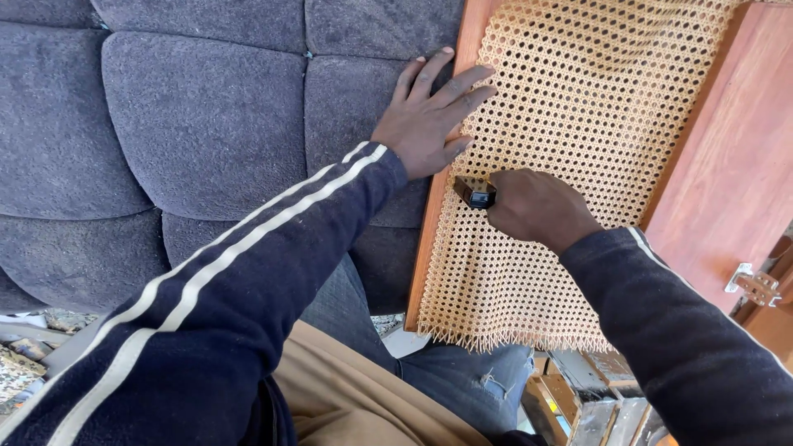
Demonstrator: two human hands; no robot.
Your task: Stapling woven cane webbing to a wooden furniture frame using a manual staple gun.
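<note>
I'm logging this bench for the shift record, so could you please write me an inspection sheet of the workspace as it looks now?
Surface: reddish wooden frame leaning beside a dark tufted cushion.
Job's things: woven cane sheet laid over the frame, its lower edge frayed; small dark tool.
Clutter: wooden pieces below the frame; debris at lower left.
Grippers: left hand flat, fingers spread on the cane's left edge; right hand closed on the tool against the cane.
Cables: nothing seen.
Surroundings: metal hinge at right.
</note>
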